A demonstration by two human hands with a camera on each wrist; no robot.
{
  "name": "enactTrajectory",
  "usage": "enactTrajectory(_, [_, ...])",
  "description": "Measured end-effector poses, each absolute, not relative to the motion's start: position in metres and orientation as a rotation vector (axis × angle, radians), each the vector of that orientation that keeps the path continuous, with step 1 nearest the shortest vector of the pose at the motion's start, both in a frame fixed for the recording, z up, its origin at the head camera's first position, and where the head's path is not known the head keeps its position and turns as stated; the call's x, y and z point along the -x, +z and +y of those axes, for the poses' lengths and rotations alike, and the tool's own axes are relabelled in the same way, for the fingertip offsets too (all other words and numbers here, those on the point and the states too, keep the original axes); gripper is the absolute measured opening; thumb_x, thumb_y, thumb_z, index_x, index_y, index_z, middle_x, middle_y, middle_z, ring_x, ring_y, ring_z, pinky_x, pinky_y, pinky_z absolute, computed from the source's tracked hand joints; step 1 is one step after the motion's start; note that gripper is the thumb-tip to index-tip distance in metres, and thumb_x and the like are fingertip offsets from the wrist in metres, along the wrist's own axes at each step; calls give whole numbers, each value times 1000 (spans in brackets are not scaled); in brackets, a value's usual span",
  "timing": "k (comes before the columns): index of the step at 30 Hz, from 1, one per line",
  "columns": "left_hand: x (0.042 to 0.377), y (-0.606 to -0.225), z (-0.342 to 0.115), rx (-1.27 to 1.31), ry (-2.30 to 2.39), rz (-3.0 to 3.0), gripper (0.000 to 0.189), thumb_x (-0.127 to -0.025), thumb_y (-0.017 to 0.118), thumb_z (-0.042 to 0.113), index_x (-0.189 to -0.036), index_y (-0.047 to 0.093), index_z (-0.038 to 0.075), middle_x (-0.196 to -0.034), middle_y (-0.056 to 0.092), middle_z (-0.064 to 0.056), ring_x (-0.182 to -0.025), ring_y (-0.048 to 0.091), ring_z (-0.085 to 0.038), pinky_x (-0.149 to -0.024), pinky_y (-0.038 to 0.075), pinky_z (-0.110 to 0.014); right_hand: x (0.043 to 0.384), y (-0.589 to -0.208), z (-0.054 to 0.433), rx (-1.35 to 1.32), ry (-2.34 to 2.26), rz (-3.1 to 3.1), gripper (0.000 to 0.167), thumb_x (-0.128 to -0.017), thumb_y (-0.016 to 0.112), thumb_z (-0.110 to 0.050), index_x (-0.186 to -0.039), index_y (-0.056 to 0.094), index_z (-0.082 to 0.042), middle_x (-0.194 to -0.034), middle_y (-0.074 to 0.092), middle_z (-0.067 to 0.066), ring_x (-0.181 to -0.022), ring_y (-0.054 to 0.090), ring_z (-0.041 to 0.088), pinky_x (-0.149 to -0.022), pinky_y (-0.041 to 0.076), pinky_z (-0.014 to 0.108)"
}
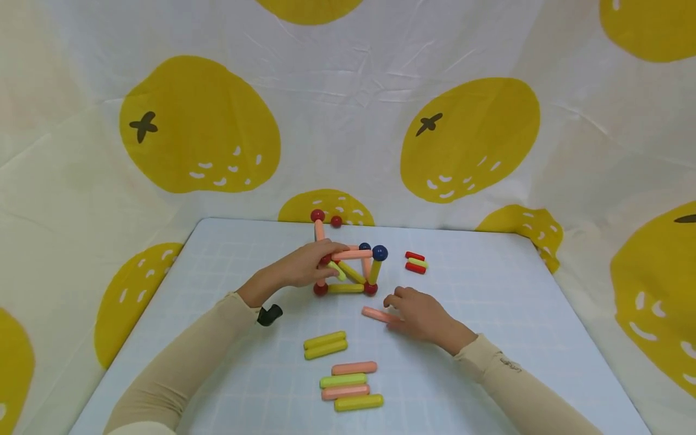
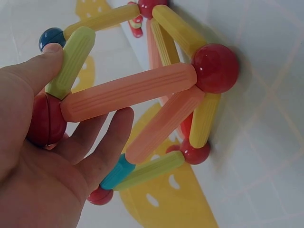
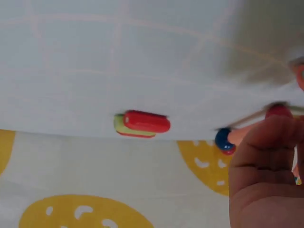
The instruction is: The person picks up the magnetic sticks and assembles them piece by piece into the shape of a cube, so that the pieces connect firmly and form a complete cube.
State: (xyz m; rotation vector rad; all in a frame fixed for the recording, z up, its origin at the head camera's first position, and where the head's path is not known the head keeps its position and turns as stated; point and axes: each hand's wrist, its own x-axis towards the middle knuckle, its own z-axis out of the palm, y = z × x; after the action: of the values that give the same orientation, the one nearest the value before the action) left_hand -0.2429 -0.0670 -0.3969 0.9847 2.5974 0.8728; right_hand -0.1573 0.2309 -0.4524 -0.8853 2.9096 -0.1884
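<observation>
A frame of coloured magnetic rods and balls (image 1: 348, 289) stands toward the back of the table, with red balls at lower corners and a dark blue ball (image 1: 380, 253) at the upper right. My left hand (image 1: 304, 263) grips a red ball (image 2: 49, 119) at an upper corner. Its thumb lies against a light green rod (image 2: 71, 62) that sticks out from that ball, beside a pink rod (image 2: 128, 92). In front of the frame, my right hand (image 1: 424, 314) holds a loose pink rod (image 1: 377, 315) by one end, low over the table. The grip is mostly hidden in the right wrist view.
Two yellowish rods (image 1: 325, 345) lie side by side in front of the frame. Nearer, several pink, green and yellow rods (image 1: 352, 386) form a stack. Short red and green rods (image 1: 416, 263) lie right of the frame. A loose red ball (image 1: 336, 222) sits by the back edge.
</observation>
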Motion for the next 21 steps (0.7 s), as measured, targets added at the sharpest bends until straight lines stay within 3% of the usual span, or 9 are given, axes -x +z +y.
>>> enactTrajectory(5, [241,-395,-67,-974,890,2590,63,-96,73,21,-153,47,22,-119,64,-1,-94,58,-18,-80,54,-29,155,-457,238,636,-232,2849,36,-86,81,-41,-118,71,-26,-71,59,-9,-64,51,10,-61,45,28])
enactTrajectory(11, [240,-395,-67,-983,884,2597,63,-96,73,21,-153,47,23,-121,63,4,-94,58,-17,-80,54,-28,157,-466,230,692,-355,2844,23,-93,75,-33,-114,77,-23,-85,71,-11,-72,55,7,-70,49,26])
enactTrajectory(14, [241,-396,-67,-1001,884,2592,64,-95,73,21,-154,46,22,-125,63,1,-94,58,-17,-79,54,-28,160,-465,225,688,-485,2848,21,-95,74,-29,-113,79,-20,-85,73,-10,-71,55,6,-68,48,23])
enactTrajectory(18, [241,-396,-67,-1019,894,2584,65,-95,73,20,-154,46,20,-123,63,1,-92,58,-17,-78,54,-28,164,-463,218,644,-683,2880,23,-94,74,-26,-115,79,-17,-74,69,-10,-67,54,6,-60,40,20])
enactTrajectory(21, [242,-396,-67,-1025,899,2586,64,-95,74,20,-153,46,19,-121,63,2,-92,57,-17,-77,53,-28,166,-463,213,596,-765,2921,24,-93,75,-26,-116,79,-18,-61,55,-11,-60,49,7,-54,32,19])
